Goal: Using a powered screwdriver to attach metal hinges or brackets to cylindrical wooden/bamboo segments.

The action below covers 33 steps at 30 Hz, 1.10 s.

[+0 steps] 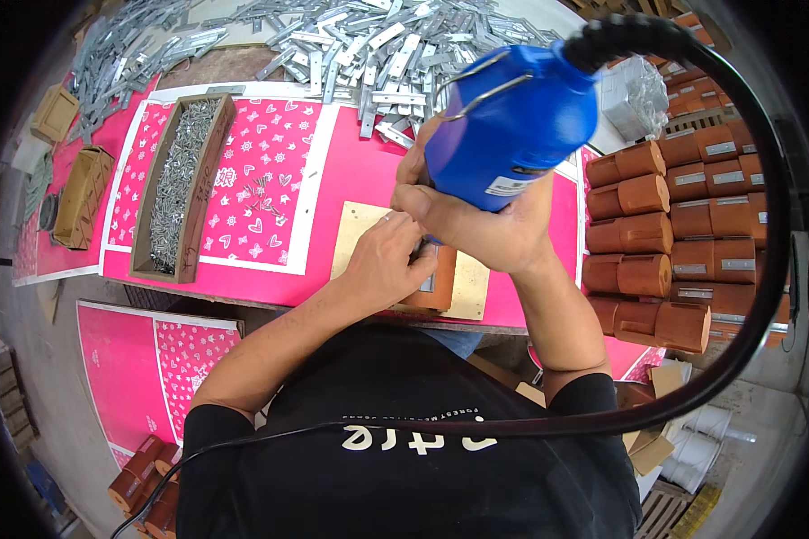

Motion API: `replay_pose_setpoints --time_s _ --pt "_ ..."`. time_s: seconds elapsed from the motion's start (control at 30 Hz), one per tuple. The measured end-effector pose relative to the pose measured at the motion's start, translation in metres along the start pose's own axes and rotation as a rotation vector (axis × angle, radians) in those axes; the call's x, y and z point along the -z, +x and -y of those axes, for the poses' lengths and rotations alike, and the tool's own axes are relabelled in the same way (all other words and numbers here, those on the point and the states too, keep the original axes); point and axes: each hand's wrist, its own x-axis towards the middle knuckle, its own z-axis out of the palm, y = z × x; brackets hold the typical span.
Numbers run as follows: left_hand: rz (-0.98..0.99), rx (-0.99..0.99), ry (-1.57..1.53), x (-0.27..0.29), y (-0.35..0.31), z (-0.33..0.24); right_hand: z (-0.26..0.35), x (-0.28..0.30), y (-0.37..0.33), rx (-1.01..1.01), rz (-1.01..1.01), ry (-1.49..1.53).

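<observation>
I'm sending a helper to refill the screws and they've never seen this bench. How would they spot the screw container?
Start at the pink patterned mat covering the left part of the workbench. On its left side lies a long, narrow brown tray, open on top and heaped with small silvery screws. The two smaller brown boxes farther left show no screws, and the metal pile behind is flat brackets.
</observation>
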Motion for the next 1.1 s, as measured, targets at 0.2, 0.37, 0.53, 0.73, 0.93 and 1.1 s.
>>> replay_pose_setpoints --time_s 0.2,0.37,0.53,0.73,0.93,1.1 --pt "0.04 0.033 0.02 -0.005 -0.003 0.006 0.006 -0.008 -0.001 -0.019 -0.068 0.03" --pt "0.061 0.103 -0.092 0.0 0.004 -0.009 0.007 -0.013 0.0 0.044 0.002 -0.044" --pt "0.132 0.177 -0.198 0.006 0.012 -0.018 0.007 -0.014 0.0 0.051 0.01 -0.086" --pt "0.098 0.15 -0.063 0.0 -0.001 -0.005 0.001 -0.01 0.001 -0.007 0.084 -0.053" --pt "0.11 0.136 -0.044 -0.006 -0.01 0.001 -0.003 -0.009 -0.006 0.028 0.034 0.007" --pt "0.076 0.15 -0.056 -0.004 -0.006 -0.005 -0.009 -0.007 -0.008 0.037 0.051 0.02"
